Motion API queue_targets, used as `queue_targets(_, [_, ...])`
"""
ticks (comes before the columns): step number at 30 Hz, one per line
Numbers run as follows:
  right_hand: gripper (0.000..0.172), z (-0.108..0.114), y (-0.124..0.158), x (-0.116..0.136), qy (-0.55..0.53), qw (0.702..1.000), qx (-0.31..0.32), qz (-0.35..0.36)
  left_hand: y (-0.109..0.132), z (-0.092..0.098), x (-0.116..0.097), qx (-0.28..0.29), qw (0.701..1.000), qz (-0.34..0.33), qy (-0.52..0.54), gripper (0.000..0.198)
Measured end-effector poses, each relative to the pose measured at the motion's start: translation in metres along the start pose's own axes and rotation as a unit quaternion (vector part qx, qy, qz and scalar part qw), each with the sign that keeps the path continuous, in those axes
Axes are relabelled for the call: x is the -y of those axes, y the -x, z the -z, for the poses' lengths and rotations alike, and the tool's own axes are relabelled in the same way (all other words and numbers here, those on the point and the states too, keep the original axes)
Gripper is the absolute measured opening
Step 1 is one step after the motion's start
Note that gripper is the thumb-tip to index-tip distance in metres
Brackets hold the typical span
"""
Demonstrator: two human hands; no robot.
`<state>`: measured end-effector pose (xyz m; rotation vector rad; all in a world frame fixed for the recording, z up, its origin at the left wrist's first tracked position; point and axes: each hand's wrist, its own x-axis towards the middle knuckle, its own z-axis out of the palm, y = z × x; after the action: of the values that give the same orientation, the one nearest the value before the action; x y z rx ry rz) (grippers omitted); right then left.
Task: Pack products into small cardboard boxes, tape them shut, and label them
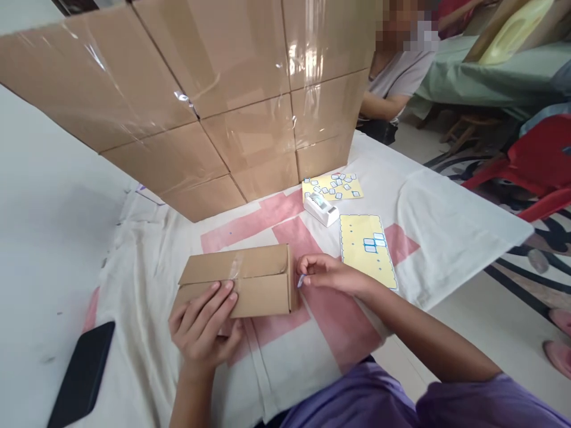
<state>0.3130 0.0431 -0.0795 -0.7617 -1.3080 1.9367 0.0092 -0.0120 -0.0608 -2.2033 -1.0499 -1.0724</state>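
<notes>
A small closed cardboard box (263, 267) with clear tape across its top seam lies on the cloth-covered table. My left hand (205, 327) holds it at the near side, fingers over the top and thumb lower on the near face. Just off the box's right end, my right hand (323, 274) pinches a small white sticker with a blue edge (301, 280). To the right lies a yellow sheet (357, 261) bearing a few blue-edged stickers. Beyond it are a small white device (320, 209) with a little screen and another yellow sheet (307, 188) with several scattered stickers.
Stacked, taped cardboard boxes (250, 137) form a wall at the table's back. A black phone-like slab (84, 374) lies at the left. The table's edge (482, 261) runs along the right. Past it are a seated person (392, 89) and a red chair (539, 154).
</notes>
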Motion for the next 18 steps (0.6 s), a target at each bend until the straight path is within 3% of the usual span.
queue_targets(7, [0.051, -0.006, -0.006, -0.017, -0.038, 0.997, -0.045, -0.046, 0.0, -0.006, -0.003, -0.028, 0.999, -0.007, -0.013, 0.031])
queue_targets(18, [0.05, -0.007, -0.012, -0.021, -0.029, 0.998, -0.05, -0.027, 0.003, -0.007, -0.002, -0.034, 0.999, -0.01, -0.011, 0.033])
